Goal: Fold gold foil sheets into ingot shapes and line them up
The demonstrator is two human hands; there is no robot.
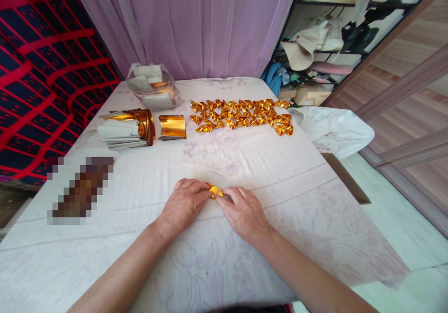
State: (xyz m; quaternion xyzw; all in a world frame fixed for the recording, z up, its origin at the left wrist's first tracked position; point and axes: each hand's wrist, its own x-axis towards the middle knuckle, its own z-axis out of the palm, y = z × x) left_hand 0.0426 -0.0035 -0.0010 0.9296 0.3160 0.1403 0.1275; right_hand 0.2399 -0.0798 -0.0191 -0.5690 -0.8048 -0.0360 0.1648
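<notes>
My left hand (184, 205) and my right hand (245, 212) meet at the middle of a white cloth-covered table (280, 163). Both pinch a small piece of gold foil paper (215, 191) pressed flat against the cloth; most of it is hidden under my fingers. Farther back lie several finished folded gold pieces (241, 114) in rows. To the left of them stand a curled stack of gold sheets (172, 127) and a larger stack of white-backed gold paper (128, 128).
A clear plastic bag of paper stacks (154, 89) sits at the back left before a purple curtain (196, 24). A white plastic bag (332, 131) hangs off the right edge. A blurred patch (80, 189) lies at left. Cluttered shelves (315, 47) stand at right.
</notes>
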